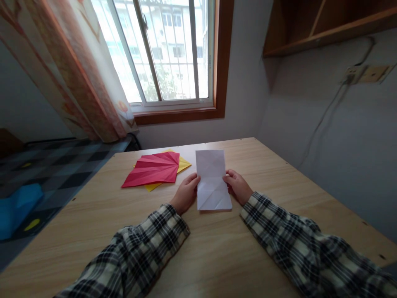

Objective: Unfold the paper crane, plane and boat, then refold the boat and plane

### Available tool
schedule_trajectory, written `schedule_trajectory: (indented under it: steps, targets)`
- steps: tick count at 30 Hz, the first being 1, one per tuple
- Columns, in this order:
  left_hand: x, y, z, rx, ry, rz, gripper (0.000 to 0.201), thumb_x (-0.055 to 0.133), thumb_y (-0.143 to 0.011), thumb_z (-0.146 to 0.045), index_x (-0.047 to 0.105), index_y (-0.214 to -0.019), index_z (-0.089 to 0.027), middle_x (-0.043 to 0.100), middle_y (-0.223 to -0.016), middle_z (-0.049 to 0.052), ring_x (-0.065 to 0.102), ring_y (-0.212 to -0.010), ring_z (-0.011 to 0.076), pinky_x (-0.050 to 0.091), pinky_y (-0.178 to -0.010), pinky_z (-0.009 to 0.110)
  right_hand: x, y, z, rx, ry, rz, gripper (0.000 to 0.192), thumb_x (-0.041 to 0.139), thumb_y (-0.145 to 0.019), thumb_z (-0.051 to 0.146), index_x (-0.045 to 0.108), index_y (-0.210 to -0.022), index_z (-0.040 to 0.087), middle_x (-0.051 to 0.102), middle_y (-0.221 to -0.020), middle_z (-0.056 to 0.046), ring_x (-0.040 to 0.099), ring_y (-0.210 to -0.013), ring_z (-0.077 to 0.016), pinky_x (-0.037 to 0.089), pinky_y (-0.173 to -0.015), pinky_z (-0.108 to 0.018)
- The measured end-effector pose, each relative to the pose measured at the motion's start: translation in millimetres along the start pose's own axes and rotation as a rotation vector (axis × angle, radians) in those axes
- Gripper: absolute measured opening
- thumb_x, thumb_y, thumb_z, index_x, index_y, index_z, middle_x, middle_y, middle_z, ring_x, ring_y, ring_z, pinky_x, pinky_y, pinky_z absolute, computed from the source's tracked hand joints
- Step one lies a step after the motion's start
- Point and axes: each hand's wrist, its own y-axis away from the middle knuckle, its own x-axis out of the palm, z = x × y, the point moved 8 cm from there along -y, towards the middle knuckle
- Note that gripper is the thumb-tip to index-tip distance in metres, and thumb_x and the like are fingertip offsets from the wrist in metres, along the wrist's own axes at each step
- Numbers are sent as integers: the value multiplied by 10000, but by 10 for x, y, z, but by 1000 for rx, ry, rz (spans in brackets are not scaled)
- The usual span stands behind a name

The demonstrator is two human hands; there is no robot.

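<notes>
A pale lilac sheet of paper [212,180], folded into a tall rectangle with crease lines, lies flat on the wooden table [217,248]. My left hand [185,193] rests at its left edge with the fingertips touching the paper. My right hand [237,187] touches the right edge the same way. Both arms wear plaid sleeves. To the left of my left hand lies a red creased paper [153,169] on top of a yellow sheet [182,164].
The table stands in a corner, with a wall on the right and a window [161,54] behind it. A curtain [71,70] hangs at the left. A bed with a checked cover [46,169] and a blue item [17,207] lies left of the table. A wooden shelf [325,25] hangs overhead.
</notes>
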Motion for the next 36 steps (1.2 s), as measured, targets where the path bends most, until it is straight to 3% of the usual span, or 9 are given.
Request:
schedule_trajectory:
  steps: [4,9,13,19,30,36]
  targets:
    - [-4,0,13,3,0,6,353,757,-766,-317,676,-1068,-153,737,-965,73,685,-796,176,542,-684,261,-29,23,19,53,-9,11,312,676,-659,286,601,-954,219,696,-803,9,587,-600,-118,471,-502,-220]
    - [14,12,-3,-1,6,-1,336,752,-765,-294,676,-1058,-147,740,-970,83,699,-844,197,550,-689,266,-31,3,18,41,-24,24,293,678,-687,288,610,-963,221,694,-810,5,593,-613,-114,428,-475,-194]
    - [19,17,-10,-6,6,-14,313,733,-768,-268,675,-1051,-148,740,-957,83,699,-856,202,551,-687,270,-44,1,8,24,-20,15,305,682,-706,309,598,-989,234,689,-809,16,590,-610,-120,463,-507,-220]
    - [25,14,-15,-13,-17,-24,288,674,-766,-209,677,-1048,-150,736,-919,65,679,-759,160,545,-682,252,-51,2,0,0,-17,14,361,712,-689,350,568,-1000,237,661,-732,40,596,-613,-133,486,-544,-241]
    - [-14,-2,-3,0,-26,-38,210,664,-734,-217,689,-934,-156,705,-836,44,632,-715,152,503,-651,245,-74,-46,-22,33,-64,19,305,691,-657,317,605,-934,223,646,-736,34,571,-608,-119,419,-503,-208]
    - [-46,18,-21,-6,-75,-90,219,701,-720,-250,717,-909,-141,687,-793,42,604,-697,138,459,-607,216,-69,-1,34,39,-37,-11,213,670,-631,281,621,-826,209,573,-618,48,443,-499,-88,295,-443,-196]
